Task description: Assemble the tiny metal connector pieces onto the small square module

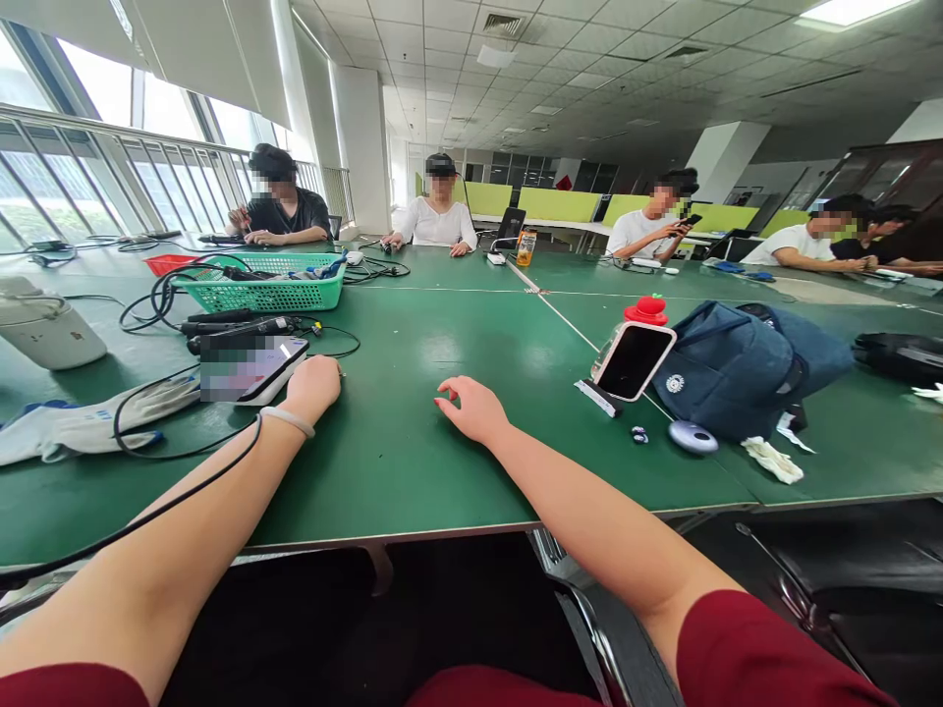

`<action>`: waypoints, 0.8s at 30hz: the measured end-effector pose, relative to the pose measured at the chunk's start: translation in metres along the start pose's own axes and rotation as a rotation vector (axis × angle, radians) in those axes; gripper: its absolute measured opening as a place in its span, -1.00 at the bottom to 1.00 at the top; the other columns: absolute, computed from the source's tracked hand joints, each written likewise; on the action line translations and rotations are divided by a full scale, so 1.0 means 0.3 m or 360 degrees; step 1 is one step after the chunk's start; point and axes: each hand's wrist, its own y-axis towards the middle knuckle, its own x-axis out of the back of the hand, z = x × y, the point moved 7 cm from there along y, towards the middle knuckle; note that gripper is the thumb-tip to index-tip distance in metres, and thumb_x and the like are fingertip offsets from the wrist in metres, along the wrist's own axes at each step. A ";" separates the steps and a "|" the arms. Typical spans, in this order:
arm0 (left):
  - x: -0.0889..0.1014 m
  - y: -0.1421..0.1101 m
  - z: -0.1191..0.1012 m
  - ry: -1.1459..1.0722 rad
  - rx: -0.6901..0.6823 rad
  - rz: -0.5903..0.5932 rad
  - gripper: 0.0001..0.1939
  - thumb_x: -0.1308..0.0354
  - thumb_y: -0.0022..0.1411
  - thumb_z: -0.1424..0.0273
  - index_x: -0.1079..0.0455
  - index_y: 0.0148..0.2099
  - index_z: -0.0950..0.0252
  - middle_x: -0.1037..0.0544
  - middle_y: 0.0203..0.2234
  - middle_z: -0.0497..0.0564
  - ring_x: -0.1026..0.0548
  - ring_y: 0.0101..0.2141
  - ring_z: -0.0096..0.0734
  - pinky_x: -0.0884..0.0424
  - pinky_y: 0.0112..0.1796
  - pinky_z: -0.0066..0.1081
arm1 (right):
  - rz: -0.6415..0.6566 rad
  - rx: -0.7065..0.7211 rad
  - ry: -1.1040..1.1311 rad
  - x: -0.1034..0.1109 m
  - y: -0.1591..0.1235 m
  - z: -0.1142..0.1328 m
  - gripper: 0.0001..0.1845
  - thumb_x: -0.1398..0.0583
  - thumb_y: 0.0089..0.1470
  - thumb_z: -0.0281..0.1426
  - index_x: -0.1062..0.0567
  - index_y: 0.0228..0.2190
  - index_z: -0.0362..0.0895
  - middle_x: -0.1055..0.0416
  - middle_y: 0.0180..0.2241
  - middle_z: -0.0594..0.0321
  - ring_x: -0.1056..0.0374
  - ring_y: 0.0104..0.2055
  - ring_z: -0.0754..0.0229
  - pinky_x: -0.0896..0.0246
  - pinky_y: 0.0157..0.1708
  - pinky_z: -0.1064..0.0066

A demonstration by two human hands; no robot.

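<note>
My left hand [315, 386] rests on the green table, its fingers curled under and mostly hidden from me; whether anything is inside them I cannot make out. Just left of it lies a phone [284, 368] with a lit screen, partly blurred. A pale band [289, 422] circles my left wrist, and a black cable [184, 496] runs across that forearm. My right hand [472, 407] is on the table near the middle, holding nothing, with the thumb and bent fingers apart.
A green basket [269, 293] of cables and tools stands behind the phone, with work gloves [95, 417] to the left. On the right are a propped phone [634, 361], a blue backpack [737, 363] and a round lilac case [693, 438]. Several people sit around the table.
</note>
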 end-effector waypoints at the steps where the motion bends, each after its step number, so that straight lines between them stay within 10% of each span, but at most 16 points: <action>1: -0.001 0.003 0.008 0.0016 0.0033 -0.0023 -0.75 -0.14 0.08 0.33 -0.55 -0.27 0.36 -0.57 -0.28 0.33 -0.48 -0.12 0.08 -0.35 -0.14 -0.23 | 0.0003 -0.0002 0.0010 -0.001 0.000 -0.001 -0.79 -0.14 0.16 -0.27 -0.46 -0.19 -0.07 -0.40 -0.31 0.27 -0.29 -0.33 0.28 -0.14 -0.32 0.44; 13: -0.010 0.017 -0.006 -0.0225 0.0014 -0.0003 -0.67 0.06 0.24 0.46 -0.50 -0.08 0.34 -0.60 -0.20 0.19 -0.52 -0.25 -0.19 -0.39 -0.24 -0.33 | 0.0008 -0.0008 0.0147 -0.028 0.012 -0.023 -0.77 -0.14 0.15 -0.33 -0.46 -0.15 -0.10 -0.39 -0.30 0.29 -0.25 -0.40 0.34 -0.17 -0.27 0.44; 20: -0.081 -0.094 -0.301 -0.0402 -0.0350 0.0169 -0.67 0.04 0.30 0.43 -0.47 0.01 0.24 -0.59 -0.20 0.03 -0.51 -0.24 -0.36 -0.41 -0.19 -0.42 | 0.0014 -0.0014 0.0185 -0.042 0.025 -0.037 -0.81 -0.17 0.11 -0.38 -0.49 -0.21 -0.13 -0.38 -0.34 0.27 -0.24 -0.37 0.31 -0.16 -0.25 0.42; 24: -0.029 -0.215 -0.444 -0.0353 -0.0560 -0.0042 -0.64 -0.07 0.25 0.39 -0.41 0.08 0.33 -0.42 0.04 0.20 -0.32 0.07 -0.09 -0.22 0.10 -0.18 | 0.0016 0.0011 0.0164 -0.044 0.029 -0.029 -0.83 -0.14 0.12 -0.45 -0.50 -0.24 -0.15 -0.37 -0.36 0.25 -0.25 -0.32 0.28 -0.15 -0.20 0.41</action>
